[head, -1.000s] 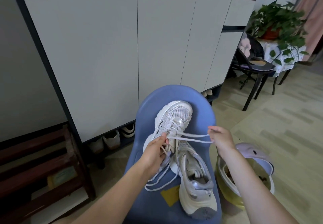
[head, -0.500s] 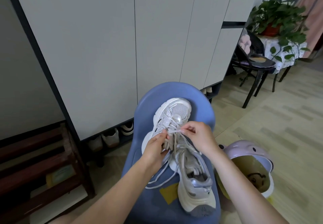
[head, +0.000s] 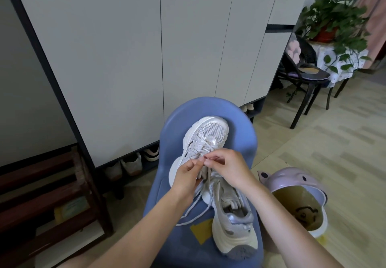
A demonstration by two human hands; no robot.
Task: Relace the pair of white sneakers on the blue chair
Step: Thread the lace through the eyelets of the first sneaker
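Centre frame: my left hand [head: 186, 175] and right hand [head: 226, 168] both pinch the lace [head: 193, 211] over the far sneaker [head: 205, 136] on the blue chair [head: 246, 140].

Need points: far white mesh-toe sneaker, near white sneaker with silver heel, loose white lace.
Far white mesh-toe sneaker [head: 213, 130]: head view, on the mesh toe panel.
Near white sneaker with silver heel [head: 240, 218]: head view, on the silver heel collar.
Loose white lace [head: 193, 218]: head view, on the strand trailing over the seat.

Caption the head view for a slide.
Both hands pinch a lace over the upper sneaker on the blue chair.
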